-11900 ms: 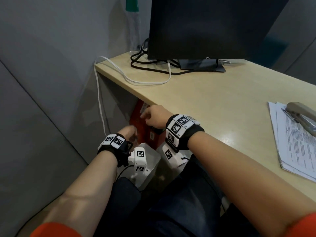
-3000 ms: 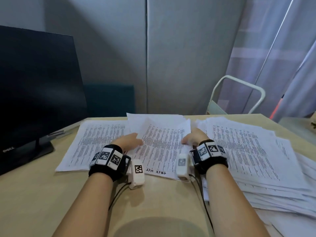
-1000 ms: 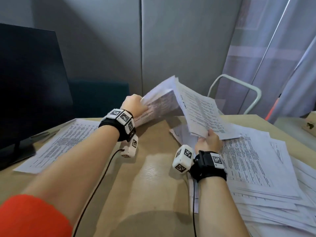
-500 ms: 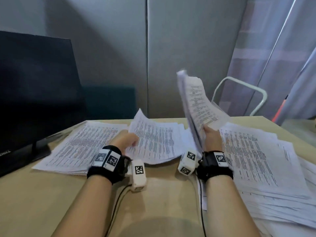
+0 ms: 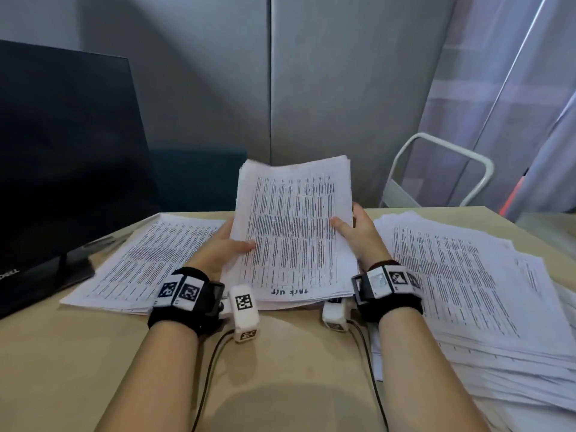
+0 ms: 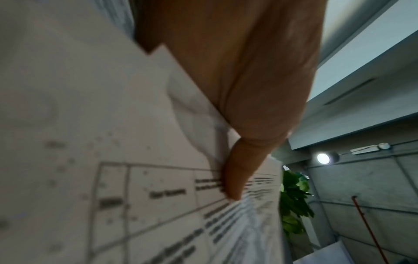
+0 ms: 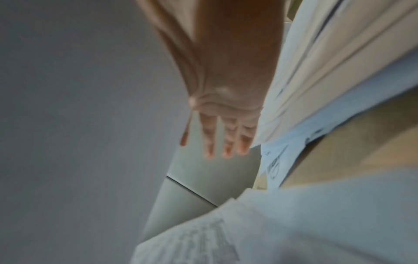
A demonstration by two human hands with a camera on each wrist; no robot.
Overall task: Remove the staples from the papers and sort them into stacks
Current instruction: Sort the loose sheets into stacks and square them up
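While we look down at a pale wooden desk (image 5: 280, 369), both of our hands hold one thick bundle of printed papers (image 5: 296, 232) between them, its near edge resting on the desk and its far edge tilted up. Our left hand (image 5: 218, 247) grips the bundle's left edge, thumb lying across the printed face; the left wrist view shows that thumb (image 6: 237, 175) pressed on the sheets. Our right hand (image 5: 358, 235) grips the right edge the same way, thumb on top, while the right wrist view, which is blurred, shows its fingers (image 7: 226, 139) reaching straight behind the pages. A flat stack of papers (image 5: 149, 260) lies on the desk to the left, near a dark monitor (image 5: 62, 157). A larger, looser pile of papers (image 5: 473, 294) spreads out on the right. Whether any staple is present, we cannot tell.
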